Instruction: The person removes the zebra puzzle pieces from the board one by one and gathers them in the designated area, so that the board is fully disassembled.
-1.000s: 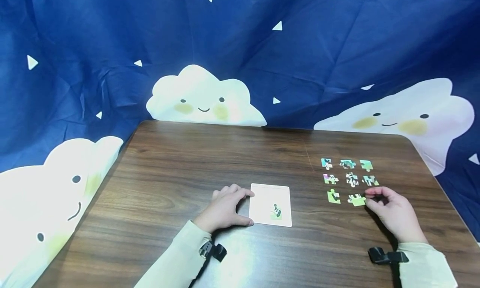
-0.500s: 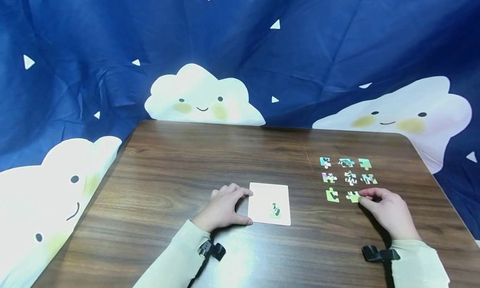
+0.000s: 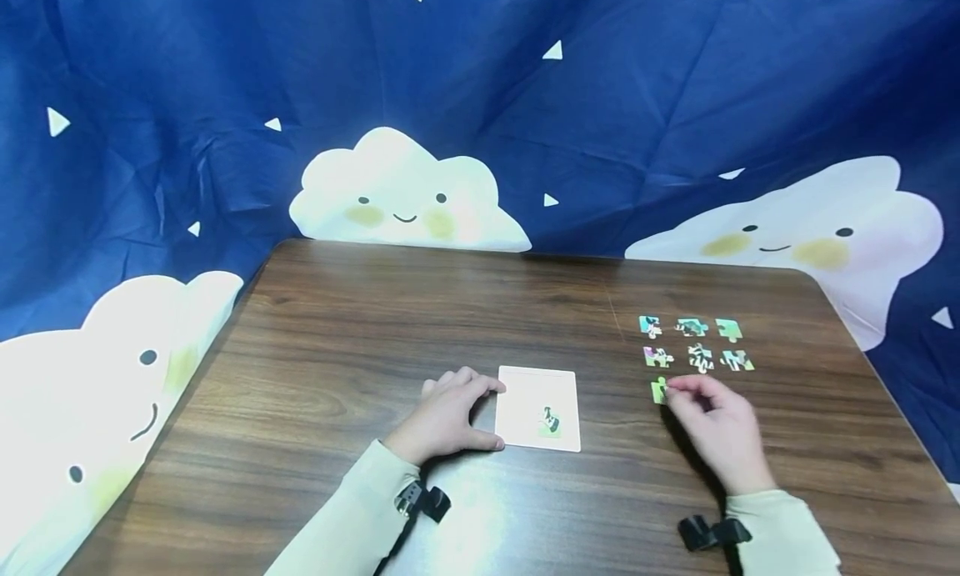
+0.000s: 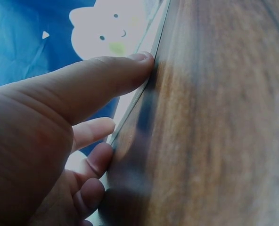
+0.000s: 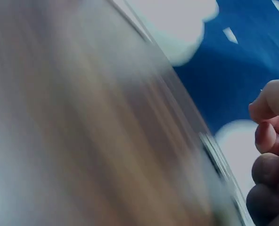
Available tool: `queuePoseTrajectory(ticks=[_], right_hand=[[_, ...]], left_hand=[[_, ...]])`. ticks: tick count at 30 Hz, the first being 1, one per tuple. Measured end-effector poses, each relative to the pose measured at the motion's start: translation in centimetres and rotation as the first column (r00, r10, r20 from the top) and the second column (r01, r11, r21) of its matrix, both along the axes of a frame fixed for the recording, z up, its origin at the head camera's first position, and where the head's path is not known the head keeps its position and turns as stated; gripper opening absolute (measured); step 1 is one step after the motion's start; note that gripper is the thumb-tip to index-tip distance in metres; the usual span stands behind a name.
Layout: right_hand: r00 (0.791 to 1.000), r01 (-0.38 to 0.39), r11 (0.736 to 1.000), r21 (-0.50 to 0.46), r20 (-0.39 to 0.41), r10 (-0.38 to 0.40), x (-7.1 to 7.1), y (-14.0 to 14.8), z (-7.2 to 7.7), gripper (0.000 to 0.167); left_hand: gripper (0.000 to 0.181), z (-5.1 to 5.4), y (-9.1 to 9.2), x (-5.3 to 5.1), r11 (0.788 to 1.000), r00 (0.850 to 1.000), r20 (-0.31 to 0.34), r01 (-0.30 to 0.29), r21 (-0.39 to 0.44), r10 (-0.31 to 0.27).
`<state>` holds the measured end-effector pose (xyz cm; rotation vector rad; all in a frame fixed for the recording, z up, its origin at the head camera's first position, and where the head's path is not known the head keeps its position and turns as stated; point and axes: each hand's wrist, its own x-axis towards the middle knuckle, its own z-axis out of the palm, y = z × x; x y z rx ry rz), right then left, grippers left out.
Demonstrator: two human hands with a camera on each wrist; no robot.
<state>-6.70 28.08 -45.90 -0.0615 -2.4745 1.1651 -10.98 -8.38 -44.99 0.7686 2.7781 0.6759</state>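
My left hand (image 3: 450, 418) rests on the table in the head view, thumb and index finger spread against the left edge of a white square puzzle board (image 3: 517, 418). A panda-patterned piece (image 3: 551, 423) lies on that board, lower right. My right hand (image 3: 720, 434) is over the bottom row of loose puzzle pieces, thumb and index finger pinched together. A puzzle piece appears to be in that pinch, but the fingers hide it. Beside the fingertips shows part of a green puzzle piece (image 3: 658, 390). In the right wrist view the curled fingers (image 5: 269, 169) are blurred.
Two rows of loose puzzle pieces lie beyond my right hand, with a black-and-white piece (image 3: 701, 358) in the nearer row. The brown wooden table (image 3: 375, 326) ends at a blue cloth (image 3: 480, 76) printed with clouds.
My right hand pinched the bottom-middle puzzle piece, then shifted left toward the board; that piece no longer shows. The left hand and the board have stayed put.
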Motion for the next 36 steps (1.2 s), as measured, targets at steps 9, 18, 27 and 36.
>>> queuePoseTrajectory(ticks=[9,18,27,36], right_hand=[[0.932,-0.355,0.935,0.025,0.092,0.351,0.2,-8.3,-0.4,0.015],[0.909,-0.397,0.88,0.262,0.242,0.338,-0.3,-9.7,0.3,0.02],[0.906,-0.408,0.904,0.13,0.176,0.384,-0.2,-10.0,0.1,0.021],[0.924,-0.33,0.91,-0.251,0.113,0.366,-0.2,-8.8,-0.3,0.009]], left_hand=[[0.071,0.0,-0.1,-0.2,1.0,1.0,-0.008,0.009,0.013,-0.009],[0.072,-0.1,0.2,-0.4,1.0,1.0,-0.008,0.022,0.009,-0.022],[0.072,0.1,0.2,-0.3,1.0,1.0,-0.015,0.022,0.007,-0.022],[0.072,0.2,-0.2,0.0,0.999,1.0,-0.004,0.015,0.029,-0.015]])
